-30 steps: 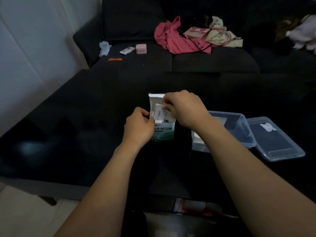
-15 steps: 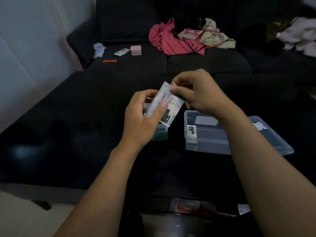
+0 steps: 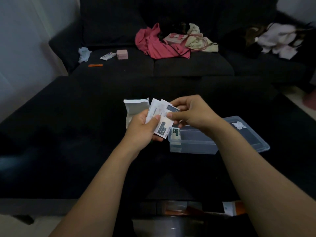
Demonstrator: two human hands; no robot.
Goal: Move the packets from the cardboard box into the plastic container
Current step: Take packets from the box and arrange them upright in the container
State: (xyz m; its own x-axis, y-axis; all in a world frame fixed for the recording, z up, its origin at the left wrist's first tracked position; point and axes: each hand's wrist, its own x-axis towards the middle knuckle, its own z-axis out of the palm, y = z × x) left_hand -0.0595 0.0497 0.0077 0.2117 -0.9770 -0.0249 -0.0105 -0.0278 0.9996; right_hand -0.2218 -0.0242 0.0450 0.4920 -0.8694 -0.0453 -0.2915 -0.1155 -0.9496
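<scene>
1. Your dark table [image 3: 85,134] stands before a black sofa [image 3: 188,65].
2. Your left hand [image 3: 142,129] grips the fanned packets [image 3: 159,117] above the cardboard box [image 3: 135,106].
3. Your right hand [image 3: 191,112] pinches their upper edge, beside the plastic container [image 3: 193,144].

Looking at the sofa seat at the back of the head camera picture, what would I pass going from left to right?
Crumpled pale tissue → orange strip → small white pack → pink box → pink-red garment → cream cloth → pale clothes at the far right.
</scene>
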